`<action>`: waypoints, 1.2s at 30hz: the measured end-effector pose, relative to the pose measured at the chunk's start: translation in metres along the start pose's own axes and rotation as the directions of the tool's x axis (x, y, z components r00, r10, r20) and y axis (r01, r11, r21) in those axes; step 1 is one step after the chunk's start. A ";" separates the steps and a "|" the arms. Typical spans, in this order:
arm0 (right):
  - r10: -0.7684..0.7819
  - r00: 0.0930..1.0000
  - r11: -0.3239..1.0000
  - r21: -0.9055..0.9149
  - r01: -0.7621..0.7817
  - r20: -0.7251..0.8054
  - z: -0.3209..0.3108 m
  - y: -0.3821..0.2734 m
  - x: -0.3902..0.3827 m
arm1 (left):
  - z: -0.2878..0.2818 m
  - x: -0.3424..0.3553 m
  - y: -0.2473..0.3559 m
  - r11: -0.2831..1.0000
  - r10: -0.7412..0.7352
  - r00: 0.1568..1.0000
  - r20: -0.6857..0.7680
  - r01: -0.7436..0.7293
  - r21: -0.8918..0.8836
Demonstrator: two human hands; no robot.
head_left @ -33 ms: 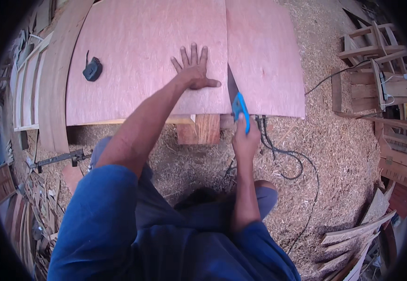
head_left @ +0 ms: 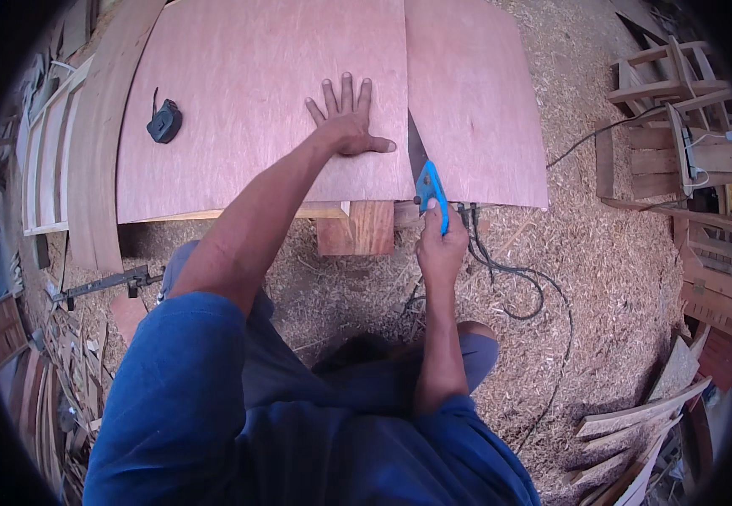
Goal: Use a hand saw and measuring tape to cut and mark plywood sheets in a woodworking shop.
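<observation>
A large sheet of reddish plywood [head_left: 239,93] lies in front of me, with a straight line or cut running up it right of the middle. My left hand [head_left: 348,125] presses flat on the sheet, fingers spread, just left of that line. In my right hand [head_left: 442,246] is a handsaw [head_left: 430,187] with a blue handle, gripped near the sheet's front edge. Its dark blade slants up and away to the left, its far end meeting the line. A black tape measure [head_left: 164,122] rests on the sheet's left part.
A wooden block [head_left: 356,228] shows under the sheet's front edge. Black cables [head_left: 522,271] curl across shavings on the floor [head_left: 610,320]. Slatted wooden frames [head_left: 669,93] stand at the right, offcuts [head_left: 635,430] lie lower right, and a long board [head_left: 100,160] leans along the sheet's left side.
The view has shifted very slightly, so the sheet sits a little higher in the picture. My left hand stays planted, and my right hand still grips the saw in nearly the same place.
</observation>
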State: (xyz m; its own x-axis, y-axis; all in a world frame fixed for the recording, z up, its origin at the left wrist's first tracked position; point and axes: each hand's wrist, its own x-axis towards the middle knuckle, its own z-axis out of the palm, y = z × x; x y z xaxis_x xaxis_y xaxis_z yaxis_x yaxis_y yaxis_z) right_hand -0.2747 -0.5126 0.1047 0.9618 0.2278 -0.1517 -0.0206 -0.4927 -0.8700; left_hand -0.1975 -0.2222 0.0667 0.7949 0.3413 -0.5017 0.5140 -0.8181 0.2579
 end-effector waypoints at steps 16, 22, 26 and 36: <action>0.114 0.993 0.993 -0.022 -0.113 0.015 -0.015 -0.022 -0.023 | -0.001 0.004 0.001 0.999 -0.016 1.000 0.005 0.015 0.035; 0.072 0.996 0.997 -0.004 -0.073 -0.045 -0.026 -0.020 -0.047 | 0.002 0.007 -0.001 0.999 -0.005 1.000 -0.014 0.005 0.033; -0.083 0.996 0.996 -0.029 0.082 -0.043 0.006 -0.007 0.002 | 0.001 0.005 -0.001 1.000 -0.007 1.000 0.005 0.007 0.020; 0.175 0.982 0.984 -0.031 -0.178 -0.070 -0.026 -0.022 -0.049 | 0.000 0.011 0.000 0.999 -0.017 1.000 -0.023 0.018 0.034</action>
State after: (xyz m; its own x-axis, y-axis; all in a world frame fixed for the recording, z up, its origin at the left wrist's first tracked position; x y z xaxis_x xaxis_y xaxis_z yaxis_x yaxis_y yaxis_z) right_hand -0.3145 -0.5349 0.1436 0.9601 0.0786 -0.2684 -0.1825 -0.5513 -0.8141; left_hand -0.1890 -0.2184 0.0609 0.7933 0.3655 -0.4869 0.5167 -0.8272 0.2208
